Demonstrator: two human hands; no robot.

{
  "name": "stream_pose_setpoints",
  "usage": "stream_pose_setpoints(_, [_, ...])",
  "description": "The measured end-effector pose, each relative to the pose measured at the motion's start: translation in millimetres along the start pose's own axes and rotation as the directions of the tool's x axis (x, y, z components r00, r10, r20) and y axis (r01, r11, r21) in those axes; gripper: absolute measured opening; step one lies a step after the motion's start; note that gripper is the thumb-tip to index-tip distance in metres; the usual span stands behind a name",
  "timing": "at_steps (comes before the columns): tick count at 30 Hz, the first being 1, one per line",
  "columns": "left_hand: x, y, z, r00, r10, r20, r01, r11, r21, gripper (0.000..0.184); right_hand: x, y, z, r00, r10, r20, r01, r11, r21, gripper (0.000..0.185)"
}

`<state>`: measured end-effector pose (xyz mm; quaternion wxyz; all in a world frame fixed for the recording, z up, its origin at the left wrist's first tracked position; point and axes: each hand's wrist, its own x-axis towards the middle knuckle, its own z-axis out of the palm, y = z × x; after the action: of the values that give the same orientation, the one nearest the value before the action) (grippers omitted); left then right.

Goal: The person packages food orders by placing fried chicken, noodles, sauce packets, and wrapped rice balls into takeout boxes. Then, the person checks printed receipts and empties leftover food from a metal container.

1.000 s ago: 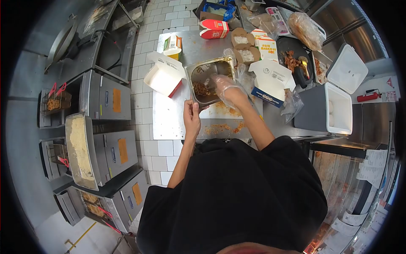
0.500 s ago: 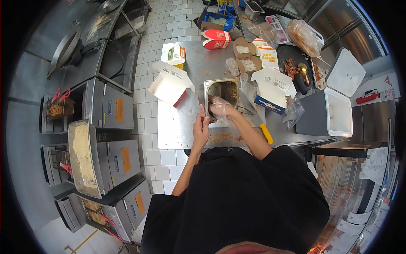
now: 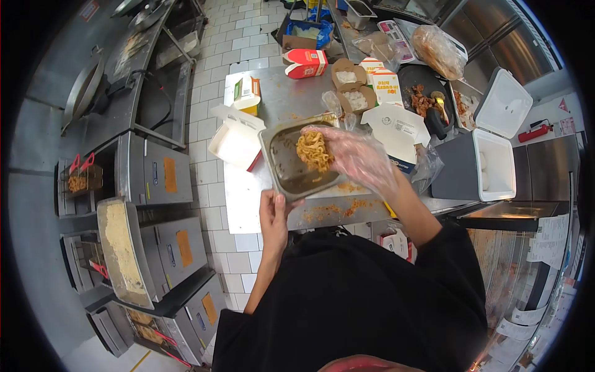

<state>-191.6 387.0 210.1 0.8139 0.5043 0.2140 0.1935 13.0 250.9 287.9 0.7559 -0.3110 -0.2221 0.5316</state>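
My left hand (image 3: 273,214) is bare and grips the near edge of a deep metal food pan (image 3: 268,155), which is tilted and raised above the steel table. Some brown sauce and bits coat the pan's inside. In a clear plastic glove, my right hand (image 3: 359,155) is closed on a clump of noodles (image 3: 315,152) over the pan. To the left of the pan an open white takeaway box (image 3: 237,141) stands on the table. Another open box (image 3: 396,127), dark blue outside, stands beyond my right hand.
A red box (image 3: 305,63), a yellow-green box (image 3: 246,96) and cardboard bowls of rice (image 3: 354,100) stand on the steel table (image 3: 242,201). A black pan (image 3: 421,90) holds meat and a brush. An open cooler (image 3: 480,164) sits at the right; fryers (image 3: 168,170) line the left.
The pan has risen off the table and come toward me, tilting. My right hand has come up out of it, now holding noodles. The view has shifted slightly.
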Motion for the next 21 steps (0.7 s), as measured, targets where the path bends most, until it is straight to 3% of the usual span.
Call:
stream_pose_setpoints(5, [-29.6, 45.5, 15.7, 0.998, -0.063, 0.020, 0.065, 0.993, -0.102, 0.025, -26.6, -60.2, 101.1, 0.998, 0.039, -0.049, -0.033, 0.992, 0.126, 0.056])
stream_pose_setpoints(7, [-42.7, 67.9, 29.4, 0.993, -0.096, -0.070, 0.091, 0.993, -0.074, 0.023, -30.6, -87.1, 135.8, 0.988, 0.098, -0.117, -0.078, 0.983, 0.165, 0.059])
stream_pose_setpoints(8, [-49.3, 72.3, 33.1, 0.987, -0.114, -0.116, 0.108, 0.992, -0.059, 0.023, -30.8, -103.9, 144.6, 0.983, 0.133, -0.130, -0.140, 0.989, -0.044, 0.058])
stream_pose_setpoints(10, [-59.2, 73.4, 23.3, 0.987, -0.112, -0.114, 0.119, 0.991, 0.061, 0.023, -33.2, -116.2, 146.8, 0.971, 0.171, -0.166, -0.205, 0.953, -0.222, 0.057])
stream_pose_setpoints(11, [-60.7, 74.3, 19.6, 0.990, -0.097, -0.105, 0.109, 0.987, 0.121, 0.023, -37.5, -115.0, 148.5, 0.970, 0.169, -0.177, -0.204, 0.958, -0.203, 0.058])
stream_pose_setpoints(14, [-63.9, 82.4, 19.4, 0.987, -0.137, -0.088, 0.145, 0.985, 0.089, 0.024, -48.7, -108.9, 159.9, 0.972, 0.153, -0.178, -0.183, 0.968, -0.169, 0.060])
stream_pose_setpoints(17, [-54.9, 93.7, 38.8, 0.984, -0.160, -0.080, 0.150, 0.980, -0.128, 0.024, -52.4, -108.2, 159.1, 0.976, 0.149, -0.160, -0.174, 0.973, -0.152, 0.058])
stream_pose_setpoints(21, [-49.9, 93.8, 48.7, 0.998, -0.025, -0.058, 0.023, 0.999, -0.033, 0.024, -55.0, -107.8, 154.1, 0.978, 0.138, -0.154, -0.161, 0.975, -0.151, 0.056])
